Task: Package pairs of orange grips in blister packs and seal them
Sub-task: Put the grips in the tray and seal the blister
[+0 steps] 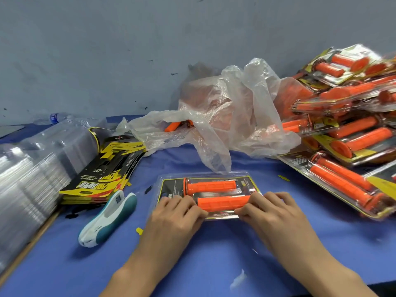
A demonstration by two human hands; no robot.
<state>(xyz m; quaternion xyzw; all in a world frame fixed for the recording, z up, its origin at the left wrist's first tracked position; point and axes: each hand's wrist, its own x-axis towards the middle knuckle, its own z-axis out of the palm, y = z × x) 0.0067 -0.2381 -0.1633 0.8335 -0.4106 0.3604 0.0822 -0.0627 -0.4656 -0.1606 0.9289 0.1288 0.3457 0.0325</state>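
Both hands are at the near edge of the blister pack (171,186), which lies flat on the blue surface (214,254). The left hand (180,213) has its fingers curled onto the pack's near left corner and grips it. The right hand (270,211) grips the near right part of the same edge in the same way, fingertips turned inward.

Inside the pack, over a black and yellow card, two orange grips (211,186) lie side by side, lengthwise across it, the nearer one between the two hands.

Just left of the pack lies a white and teal stapler (107,219). Farther left of the pack is a stack of black and yellow cards (102,174), and beyond that, still to the pack's left, a long stack of clear plastic shells (32,172).

Behind the pack sits a crumpled clear plastic bag (225,116) with loose grips (172,126) showing through its opening. Right of the pack is a heap of filled packs (347,133), each holding orange grips. A water bottle (56,117) lies far behind the pack to the left.
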